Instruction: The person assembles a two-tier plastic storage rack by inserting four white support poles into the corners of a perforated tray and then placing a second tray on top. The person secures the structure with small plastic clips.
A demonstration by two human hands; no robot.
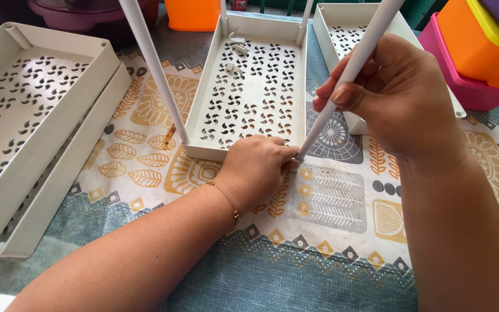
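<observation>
The right hand (397, 95) was closed around a white pole (350, 72) that leaned with its lower end at the near right corner of the middle perforated tray (249, 86). The left hand (255, 167) lay curled against that same corner, its fingers narrow at the pole's foot. Stacked trays (30, 133) sat well left of the middle tray, another white tray (333, 26) just right of it, beside coloured tubs (475, 52).
</observation>
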